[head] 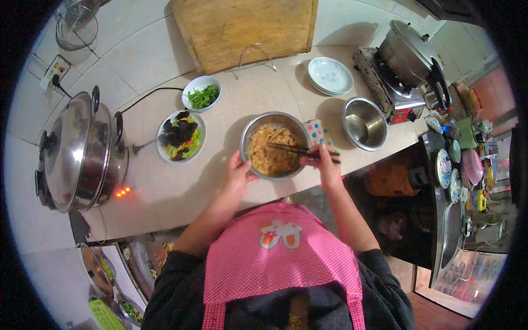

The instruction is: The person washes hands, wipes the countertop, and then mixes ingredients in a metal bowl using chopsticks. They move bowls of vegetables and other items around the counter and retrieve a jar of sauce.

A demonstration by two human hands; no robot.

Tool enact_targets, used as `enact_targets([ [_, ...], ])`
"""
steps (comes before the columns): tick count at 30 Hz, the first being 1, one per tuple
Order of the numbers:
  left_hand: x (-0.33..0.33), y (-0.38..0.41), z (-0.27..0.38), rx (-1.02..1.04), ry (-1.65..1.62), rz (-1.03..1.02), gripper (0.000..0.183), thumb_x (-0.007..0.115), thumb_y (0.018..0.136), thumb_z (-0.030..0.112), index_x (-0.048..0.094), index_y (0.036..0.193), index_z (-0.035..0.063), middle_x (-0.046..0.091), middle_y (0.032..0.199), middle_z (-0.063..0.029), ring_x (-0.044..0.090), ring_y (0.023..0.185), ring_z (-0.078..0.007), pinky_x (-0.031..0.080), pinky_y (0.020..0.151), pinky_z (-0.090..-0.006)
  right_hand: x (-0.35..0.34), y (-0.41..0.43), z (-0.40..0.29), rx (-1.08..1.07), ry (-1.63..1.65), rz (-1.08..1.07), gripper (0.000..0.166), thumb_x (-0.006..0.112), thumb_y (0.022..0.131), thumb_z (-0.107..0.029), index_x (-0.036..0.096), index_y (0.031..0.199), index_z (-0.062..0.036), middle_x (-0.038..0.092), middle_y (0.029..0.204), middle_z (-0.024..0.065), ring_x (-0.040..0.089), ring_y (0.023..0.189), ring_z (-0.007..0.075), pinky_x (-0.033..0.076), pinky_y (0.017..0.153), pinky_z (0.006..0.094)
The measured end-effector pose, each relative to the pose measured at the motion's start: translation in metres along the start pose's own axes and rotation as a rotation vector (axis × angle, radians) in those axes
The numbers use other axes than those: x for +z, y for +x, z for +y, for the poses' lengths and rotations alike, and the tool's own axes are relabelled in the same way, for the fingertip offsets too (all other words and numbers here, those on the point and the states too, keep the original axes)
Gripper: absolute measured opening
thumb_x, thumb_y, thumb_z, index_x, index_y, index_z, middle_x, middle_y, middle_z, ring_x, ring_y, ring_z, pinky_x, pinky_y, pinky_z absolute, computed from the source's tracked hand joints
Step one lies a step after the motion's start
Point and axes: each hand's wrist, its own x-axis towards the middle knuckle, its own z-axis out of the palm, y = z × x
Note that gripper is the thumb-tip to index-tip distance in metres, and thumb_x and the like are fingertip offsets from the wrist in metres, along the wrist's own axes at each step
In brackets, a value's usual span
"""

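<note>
A steel mixing bowl (304, 126) stands near the counter's front edge. It holds a moist, yellowish-brown food mixture (268, 159), perhaps coated meat strips. My left hand (237, 175) grips the bowl's left rim, thumb uppermost. In my right hand (326, 163) is a pair of dark chopsticks (295, 149), whose tips are in the mixture. Part of that hand is close to the bowl's right side. Behind the bowl on the right lies a dotted cloth or packet (317, 131), partly hidden. An empty-looking steel bowl (362, 123) sits farther right.
A plate of cut vegetables and black fungus (180, 136) and a bowl of green leaves (203, 94) are on the left. Beyond them stands a large lidded electric pot (78, 152). Stacked plates (330, 76), a gas stove (398, 95) with a pressure cooker (406, 53), and a cutting board (247, 31) line the back.
</note>
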Motion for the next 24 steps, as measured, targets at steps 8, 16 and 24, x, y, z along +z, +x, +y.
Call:
enact_targets([
  [8, 0.007, -0.006, 0.008, 0.028, -0.058, -0.076, 0.049, 0.047, 0.089, 0.005, 0.03, 0.134, 0.013, 0.05, 0.113, -0.0132, 0.058, 0.094, -0.0254, 0.056, 0.068, -0.0432, -0.004, 0.002, -0.012, -0.085, -0.017, 0.021, 0.038, 0.043, 0.094, -0.034, 0.05, 0.095, 0.0027, 0.053, 0.084, 0.0118, 0.062, 0.07, 0.0252, 0.054, 0.065, 0.0356],
  [16, 0.001, -0.005, 0.007, 0.039, -0.084, -0.115, 0.05, 0.047, 0.089, 0.005, 0.027, 0.135, 0.0123, 0.049, 0.114, -0.0136, 0.057, 0.095, -0.0267, 0.056, 0.069, -0.0439, -0.007, 0.005, -0.011, -0.114, -0.127, 0.142, 0.035, 0.042, 0.094, -0.031, 0.051, 0.095, 0.0031, 0.054, 0.086, 0.012, 0.062, 0.069, 0.0243, 0.053, 0.065, 0.0333],
  [24, 0.002, -0.004, 0.002, 0.037, -0.03, -0.081, 0.047, 0.048, 0.088, 0.005, 0.033, 0.133, 0.0122, 0.051, 0.108, -0.0111, 0.059, 0.089, -0.024, 0.056, 0.066, -0.0414, 0.012, -0.011, 0.0, 0.031, -0.065, -0.014, 0.032, 0.047, 0.093, -0.029, 0.055, 0.093, 0.0022, 0.057, 0.088, 0.0113, 0.064, 0.073, 0.0266, 0.052, 0.069, 0.0331],
])
